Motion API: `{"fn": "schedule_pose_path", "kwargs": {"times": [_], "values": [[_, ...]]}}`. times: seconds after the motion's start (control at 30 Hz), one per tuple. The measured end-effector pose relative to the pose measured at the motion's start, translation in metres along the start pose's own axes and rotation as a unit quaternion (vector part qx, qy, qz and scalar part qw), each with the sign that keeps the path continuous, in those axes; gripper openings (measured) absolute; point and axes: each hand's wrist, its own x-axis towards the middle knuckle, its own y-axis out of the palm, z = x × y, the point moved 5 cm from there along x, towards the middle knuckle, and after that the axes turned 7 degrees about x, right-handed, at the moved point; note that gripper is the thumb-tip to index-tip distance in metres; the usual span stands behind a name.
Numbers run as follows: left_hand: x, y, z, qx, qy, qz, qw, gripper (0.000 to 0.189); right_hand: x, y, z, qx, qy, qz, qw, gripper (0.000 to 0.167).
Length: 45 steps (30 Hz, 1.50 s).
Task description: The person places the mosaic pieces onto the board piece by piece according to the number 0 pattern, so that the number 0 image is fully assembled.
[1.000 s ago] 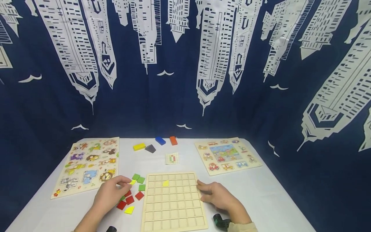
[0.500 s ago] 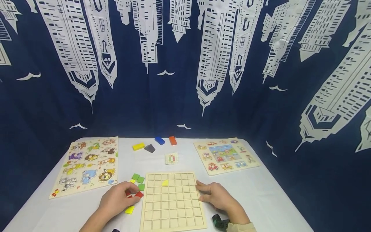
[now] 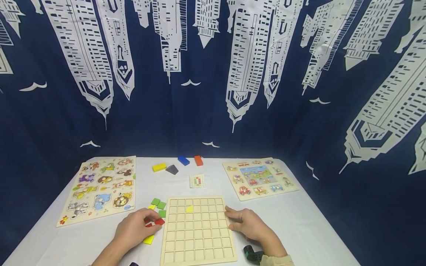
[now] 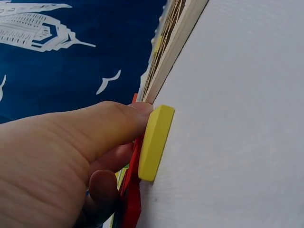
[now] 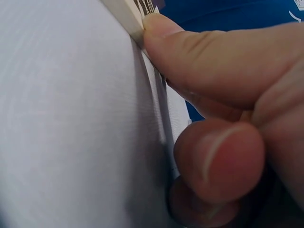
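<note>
In the head view, my left hand (image 3: 134, 228) is over the loose tiles left of a wooden grid board (image 3: 199, 226). Its thumb and fingers are at a red square tile (image 3: 160, 221) and appear to pinch it. Close by the thumb, in the left wrist view, lies a yellow quarter-round tile (image 4: 156, 142). The hand hides part of the other red tiles. At the board's right edge, my right hand (image 3: 251, 226) touches the side with thumb and forefinger; the right wrist view shows the thumb (image 5: 166, 40) against that edge. One yellow tile (image 3: 189, 209) sits in a board cell.
Green tiles (image 3: 161, 205) lie beyond the left hand. A small pattern card (image 3: 197, 181) and several coloured blocks (image 3: 159, 167) are at the back. An animal puzzle (image 3: 103, 188) stands left, a vehicle puzzle (image 3: 259, 179) right. A black device (image 3: 253, 255) lies near the right wrist.
My left hand has moved right and nearer, from a yellow tile by the green ones to the red tile beside the board. The right hand stays at the board's edge.
</note>
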Motion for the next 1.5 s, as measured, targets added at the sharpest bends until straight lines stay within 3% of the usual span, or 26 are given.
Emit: {"fn": "schedule_pose_path", "kwargs": {"times": [0.5,0.77,0.9,1.23,1.5], "values": [[-0.002,-0.003,0.0,-0.007,-0.015,-0.006,0.9998,0.023,0.001,0.0,-0.001,-0.006,0.0,-0.006,1.0,0.053],[-0.003,-0.011,-0.009,-0.023,-0.002,-0.038,0.999,0.024,0.003,0.0,-0.002,-0.007,0.01,-0.005,0.9999,0.053],[0.004,-0.011,-0.022,-0.034,0.009,-0.039,0.9986,0.024,0.003,0.0,-0.001,-0.023,0.008,-0.006,0.9997,0.053],[0.029,0.004,-0.078,-0.017,0.095,-0.03,0.9949,0.025,0.004,0.002,-0.006,0.015,0.016,0.004,0.9998,0.052],[0.052,0.023,-0.097,-0.021,0.125,0.011,0.9919,0.024,0.003,-0.001,-0.003,0.004,0.01,0.003,0.9999,0.052]]}}
